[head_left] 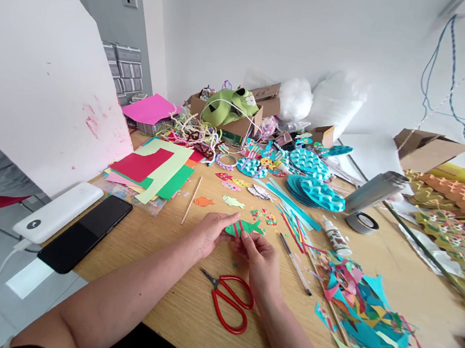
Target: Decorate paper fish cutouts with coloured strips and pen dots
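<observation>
A green paper fish [251, 228] with red stripes is held up over the table between both hands. My left hand [212, 231] grips its left end, with the thumb along the top edge. My right hand [261, 260] pinches its lower edge between thumb and fingers; some fingertips are hidden behind the paper. Red-handled scissors [229, 302] lie just below the hands, blades pointing up-left. Beyond the fish lie an orange paper fish [203, 201], a pale green paper fish [233, 202] and several decorated ones. A pen [295, 264] rests to the right of my right hand.
Coloured paper sheets [164, 171] and a black phone [85, 234] lie on the left. Paper scraps [372, 318] heap at the right, near a glue bottle [336, 237] and a steel flask [375, 193]. Blue scalloped discs [313, 193] and craft boxes stand at the back.
</observation>
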Demonstrator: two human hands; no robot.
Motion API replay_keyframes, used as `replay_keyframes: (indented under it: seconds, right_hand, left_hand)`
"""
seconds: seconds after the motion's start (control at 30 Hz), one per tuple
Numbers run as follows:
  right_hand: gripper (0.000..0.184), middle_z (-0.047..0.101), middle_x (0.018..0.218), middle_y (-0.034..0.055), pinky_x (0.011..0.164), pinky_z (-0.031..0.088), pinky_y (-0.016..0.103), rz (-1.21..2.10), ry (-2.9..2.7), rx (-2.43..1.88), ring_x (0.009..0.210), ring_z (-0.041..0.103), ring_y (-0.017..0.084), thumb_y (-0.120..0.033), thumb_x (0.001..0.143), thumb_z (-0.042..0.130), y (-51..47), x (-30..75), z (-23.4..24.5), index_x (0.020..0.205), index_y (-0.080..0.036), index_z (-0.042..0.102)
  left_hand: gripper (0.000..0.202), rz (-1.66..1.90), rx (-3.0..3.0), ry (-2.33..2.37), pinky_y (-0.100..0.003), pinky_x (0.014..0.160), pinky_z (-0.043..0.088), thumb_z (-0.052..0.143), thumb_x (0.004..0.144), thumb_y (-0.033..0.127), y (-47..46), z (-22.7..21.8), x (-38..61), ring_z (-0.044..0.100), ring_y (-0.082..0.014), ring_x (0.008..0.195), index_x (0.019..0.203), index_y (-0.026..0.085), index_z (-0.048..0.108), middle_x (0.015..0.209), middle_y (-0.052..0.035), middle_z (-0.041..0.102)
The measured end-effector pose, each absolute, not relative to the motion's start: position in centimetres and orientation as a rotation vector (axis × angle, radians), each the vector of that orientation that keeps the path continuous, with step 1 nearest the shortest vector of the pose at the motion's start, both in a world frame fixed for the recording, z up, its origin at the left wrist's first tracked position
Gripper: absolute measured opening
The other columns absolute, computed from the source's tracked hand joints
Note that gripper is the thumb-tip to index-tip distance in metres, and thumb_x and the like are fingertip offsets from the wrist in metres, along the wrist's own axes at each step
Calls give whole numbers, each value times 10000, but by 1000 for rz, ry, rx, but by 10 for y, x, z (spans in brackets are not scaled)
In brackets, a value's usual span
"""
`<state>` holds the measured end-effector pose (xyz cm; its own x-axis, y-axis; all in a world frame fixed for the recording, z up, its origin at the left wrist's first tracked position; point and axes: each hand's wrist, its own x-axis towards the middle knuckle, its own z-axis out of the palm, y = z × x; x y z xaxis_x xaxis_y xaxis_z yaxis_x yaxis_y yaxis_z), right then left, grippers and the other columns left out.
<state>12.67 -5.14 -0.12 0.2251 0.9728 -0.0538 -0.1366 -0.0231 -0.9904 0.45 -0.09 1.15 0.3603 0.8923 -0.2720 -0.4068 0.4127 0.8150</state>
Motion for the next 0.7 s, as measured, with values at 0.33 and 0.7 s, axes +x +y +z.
replay_keyframes:
  seconds: [0.33, 0.7]
  right_hand:
    - [400, 651, 635, 24, 576, 444, 284, 1128, -914, -1285, 588, 563, 167, -576, 688, 706, -52, 127, 0, 687, -177, 681]
    - [400, 617, 616, 13, 551, 392, 264, 1077, -1025, -1316, 568, 522, 145, -561, 722, 686, -50, 130, -7, 674, -167, 637]
  left_hand:
    - [287, 1001, 777, 846, -307, 696, 509, 849, 518, 344, 2, 7, 2, 599, -148, 646, 619, 120, 701, 658, -51, 676]
    - [340, 1013, 728, 886, -301, 675, 522, 870, 460, 362, 1, 12, 2, 604, -143, 631, 623, 114, 702, 662, -52, 683]
